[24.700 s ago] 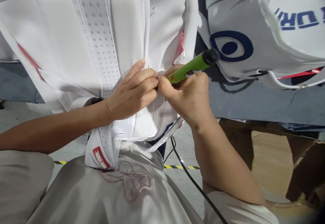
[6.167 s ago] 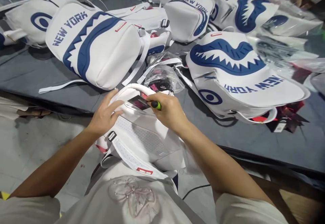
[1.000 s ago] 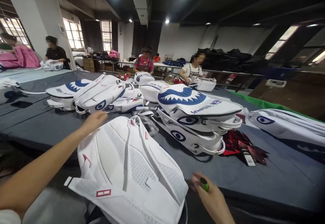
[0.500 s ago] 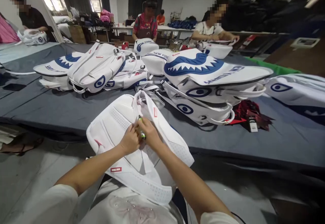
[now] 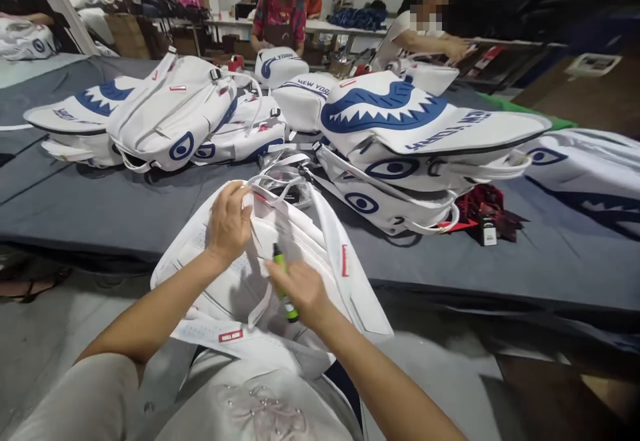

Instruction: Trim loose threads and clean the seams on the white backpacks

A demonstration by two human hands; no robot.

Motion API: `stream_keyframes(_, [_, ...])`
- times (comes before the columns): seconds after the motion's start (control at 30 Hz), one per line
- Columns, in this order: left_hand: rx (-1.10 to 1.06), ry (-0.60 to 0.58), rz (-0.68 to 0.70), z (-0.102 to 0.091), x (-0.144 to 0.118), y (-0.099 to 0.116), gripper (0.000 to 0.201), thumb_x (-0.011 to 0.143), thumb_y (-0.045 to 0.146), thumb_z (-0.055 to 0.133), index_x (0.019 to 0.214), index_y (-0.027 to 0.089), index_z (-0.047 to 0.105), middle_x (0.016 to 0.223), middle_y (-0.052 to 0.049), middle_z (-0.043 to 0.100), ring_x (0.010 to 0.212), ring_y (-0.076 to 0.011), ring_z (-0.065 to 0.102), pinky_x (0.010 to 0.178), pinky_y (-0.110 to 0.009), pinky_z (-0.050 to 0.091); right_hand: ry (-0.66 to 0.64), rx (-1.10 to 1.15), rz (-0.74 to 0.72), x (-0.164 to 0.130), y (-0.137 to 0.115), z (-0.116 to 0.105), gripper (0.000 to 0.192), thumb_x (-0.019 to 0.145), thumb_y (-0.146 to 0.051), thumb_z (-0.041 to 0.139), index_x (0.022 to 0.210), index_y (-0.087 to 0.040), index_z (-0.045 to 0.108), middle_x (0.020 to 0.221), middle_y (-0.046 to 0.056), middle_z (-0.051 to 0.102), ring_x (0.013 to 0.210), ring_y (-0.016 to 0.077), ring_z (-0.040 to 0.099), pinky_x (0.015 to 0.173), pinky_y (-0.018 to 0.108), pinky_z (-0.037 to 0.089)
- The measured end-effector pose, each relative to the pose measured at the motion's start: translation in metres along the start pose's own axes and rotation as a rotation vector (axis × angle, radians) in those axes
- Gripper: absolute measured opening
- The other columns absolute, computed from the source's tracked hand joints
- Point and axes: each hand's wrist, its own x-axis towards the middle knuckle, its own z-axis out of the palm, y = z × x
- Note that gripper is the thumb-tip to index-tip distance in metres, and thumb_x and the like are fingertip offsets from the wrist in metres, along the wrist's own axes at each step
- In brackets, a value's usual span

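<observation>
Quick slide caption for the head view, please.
Left hand on white backpack, right hand holding green tool; more bags behind.

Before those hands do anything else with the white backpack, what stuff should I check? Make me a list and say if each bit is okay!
1. Green tool in the right hand: ok, the hand holds it.
2. Left hand on the backpack: ok, it rests near the top.
3. Nothing close to the green tool: not ok, a white strip is right beside it and might get in the way.
4. Stacked backpacks away from both hands: ok, they are apart.
5. Backpack well supported underneath: cannot tell, its underside is hidden.
</observation>
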Motion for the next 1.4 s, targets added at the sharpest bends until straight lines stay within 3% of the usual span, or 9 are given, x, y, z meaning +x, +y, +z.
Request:
stream_keyframes(0.1, [-0.481,-0.049,-0.395,-0.002,0.030,0.012,0.035,0.099,0.046,0.049,0.122,0.020,0.055,0.128,-0.013,0.063,0.109,-0.0207,0.068,0.093,-0.040,0.058,-0.132,0.033,-0.143,0.032,-0.021,0.028,0.031,0.100,-0.014,0.047,0.128,-0.016,0.060,0.080,0.005,0.067,0.074,0.0169,0.063,0.068,0.030,0.052])
stream_keyframes(0.2, [-0.685,-0.453,-0.539,-0.017,0.043,0.037,0.040,0.091,0.052,0.063,0.113,0.019,0.063,0.113,-0.011,0.070,0.098,-0.0211,0.073,0.083,-0.036,0.061,-0.231,0.025,-0.261,0.051,-0.025,0.047,0.022,0.098,-0.015,0.051,0.114,-0.019,0.067,0.095,0.006,0.072,0.090,0.0175,0.066,0.083,0.032,0.057])
stream_keyframes(0.3, [-0.659,-0.704,-0.299,-0.040,0.046,0.060,0.036,0.093,0.047,0.063,0.116,0.020,0.069,0.110,-0.010,0.074,0.095,-0.0216,0.073,0.080,-0.034,0.061,-0.164,-0.029,-0.169,0.057,-0.001,0.041,0.022,0.098,-0.015,0.052,0.108,-0.020,0.071,0.101,0.003,0.074,0.097,0.0154,0.068,0.093,0.037,0.058])
stream_keyframes(0.47, [-0.131,-0.335,0.099,-0.044,0.037,0.051,0.021,0.100,0.024,0.051,0.110,0.019,0.068,0.109,-0.006,0.074,0.103,-0.0195,0.068,0.092,-0.035,0.053,-0.034,-0.189,0.283,0.039,0.072,-0.003,0.035,0.092,-0.008,0.055,0.126,-0.010,0.063,0.115,0.017,0.072,0.105,0.0251,0.069,0.090,0.044,0.060])
stream_keyframes(0.67, [0.529,-0.865,0.264,-0.001,0.023,0.031,0.024,0.096,0.036,0.060,0.094,0.014,0.069,0.092,-0.012,0.070,0.092,-0.0303,0.064,0.074,-0.041,0.045,-0.043,-0.057,0.363,0.014,0.093,-0.004,0.037,0.095,-0.019,0.053,0.132,-0.019,0.055,0.112,0.013,0.070,0.106,0.0281,0.067,0.087,0.041,0.059])
stream_keyframes(0.8, [0.471,-0.981,0.353,0.011,0.023,0.041,0.025,0.092,0.041,0.066,0.096,0.016,0.067,0.095,-0.008,0.070,0.095,-0.0267,0.063,0.074,-0.037,0.041,0.064,0.010,0.396,0.004,0.089,0.010,0.036,0.098,-0.023,0.053,0.133,-0.021,0.052,0.114,0.012,0.070,0.106,0.0265,0.067,0.089,0.041,0.057])
stream_keyframes(0.97, [0.435,-0.947,0.427,0.006,0.024,0.027,0.030,0.090,0.046,0.069,0.088,0.017,0.066,0.081,-0.006,0.071,0.083,-0.0248,0.062,0.075,-0.039,0.038,0.105,0.016,0.378,-0.005,0.094,0.017,0.031,0.099,-0.025,0.052,0.129,-0.020,0.055,0.109,0.011,0.071,0.098,0.0254,0.068,0.088,0.041,0.057])
stream_keyframes(1.2, [0.448,-0.740,0.502,-0.049,0.045,-0.009,0.033,0.092,0.050,0.062,0.073,0.023,0.064,0.065,-0.004,0.065,0.084,-0.0262,0.057,0.089,-0.049,0.036,0.093,0.015,0.406,-0.009,0.098,0.020,0.026,0.099,-0.026,0.053,0.123,-0.020,0.059,0.098,0.008,0.071,0.086,0.0232,0.067,0.080,0.039,0.057])
stream_keyframes(1.4, [0.470,-0.721,0.438,-0.004,0.013,0.028,0.029,0.080,0.046,0.078,0.080,0.019,0.068,0.086,-0.010,0.068,0.092,-0.0288,0.056,0.082,-0.048,0.044,0.075,0.052,0.472,-0.006,0.093,0.011,0.042,0.099,-0.027,0.053,0.140,-0.020,0.050,0.117,0.012,0.071,0.104,0.0270,0.068,0.090,0.043,0.058])
